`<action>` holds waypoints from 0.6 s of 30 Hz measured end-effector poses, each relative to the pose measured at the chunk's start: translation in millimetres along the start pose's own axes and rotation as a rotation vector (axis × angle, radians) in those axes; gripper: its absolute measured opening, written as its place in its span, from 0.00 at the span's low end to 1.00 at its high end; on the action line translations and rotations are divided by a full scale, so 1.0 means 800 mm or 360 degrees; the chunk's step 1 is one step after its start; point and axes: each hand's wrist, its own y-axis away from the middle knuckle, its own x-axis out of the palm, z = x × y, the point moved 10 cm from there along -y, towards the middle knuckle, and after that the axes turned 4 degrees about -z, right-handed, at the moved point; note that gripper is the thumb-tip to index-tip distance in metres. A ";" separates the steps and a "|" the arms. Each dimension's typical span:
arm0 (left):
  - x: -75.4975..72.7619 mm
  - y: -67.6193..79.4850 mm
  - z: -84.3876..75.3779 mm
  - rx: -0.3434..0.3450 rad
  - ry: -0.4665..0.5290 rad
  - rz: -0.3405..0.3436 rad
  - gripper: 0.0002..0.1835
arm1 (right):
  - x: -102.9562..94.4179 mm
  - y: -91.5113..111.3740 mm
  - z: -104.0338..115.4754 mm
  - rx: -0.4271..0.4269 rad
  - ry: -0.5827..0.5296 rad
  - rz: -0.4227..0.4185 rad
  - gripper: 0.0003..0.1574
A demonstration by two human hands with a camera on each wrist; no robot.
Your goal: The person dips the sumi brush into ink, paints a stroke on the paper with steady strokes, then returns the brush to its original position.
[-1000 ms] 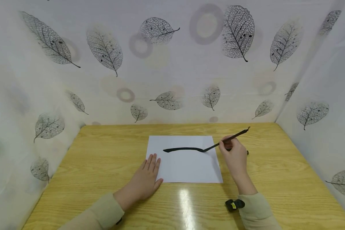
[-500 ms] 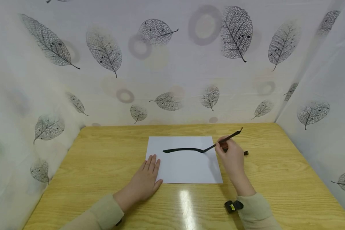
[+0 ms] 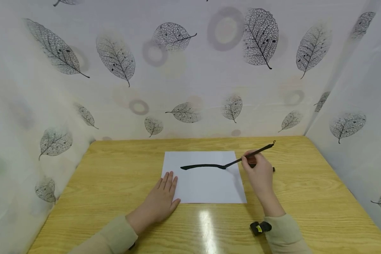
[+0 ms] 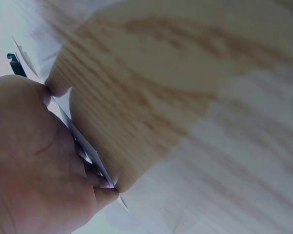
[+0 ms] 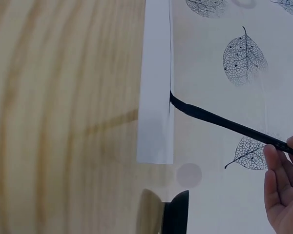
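My right hand (image 3: 259,174) pinches a dark writing brush (image 3: 260,150) between thumb and fingers, its looped end pointing up and right. In the right wrist view the bent black tip of the brush (image 5: 200,114) touches the sheet. A white sheet of paper (image 3: 206,188) lies on the table, with a long black horizontal stroke (image 3: 203,165) across its upper half. My left hand (image 3: 162,199) lies flat with fingers extended over the lower left edge of the paper; the left wrist view shows its palm side (image 4: 39,161) close up.
The wood-grain table (image 3: 114,169) ends at a leaf-printed curtain (image 3: 193,77) behind and on both sides. A short dark object (image 3: 273,169) lies beside my right hand, mostly hidden by it; its dark end (image 5: 176,214) shows in the right wrist view.
The brush shaft and my right hand shifted slightly left, then back right, while the tip stayed at the stroke's right end. That end looks slightly thicker. My left hand kept its place.
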 end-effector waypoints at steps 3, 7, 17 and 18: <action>-0.001 0.000 -0.001 -0.0001 -0.0011 0.0003 0.40 | -0.006 -0.001 0.002 -0.0017 -0.0040 -0.0059 0.04; -0.002 0.002 -0.002 -0.0001 -0.0013 0.0009 0.40 | -0.016 -0.005 0.006 -0.0024 -0.0104 -0.0139 0.04; -0.010 0.004 -0.004 0.0001 0.0023 -0.0002 0.40 | -0.039 -0.019 0.028 -0.0119 -0.0179 -0.0179 0.04; -0.010 0.004 -0.004 0.0001 0.0019 -0.0001 0.40 | -0.041 -0.021 0.030 -0.0133 -0.0177 -0.0181 0.04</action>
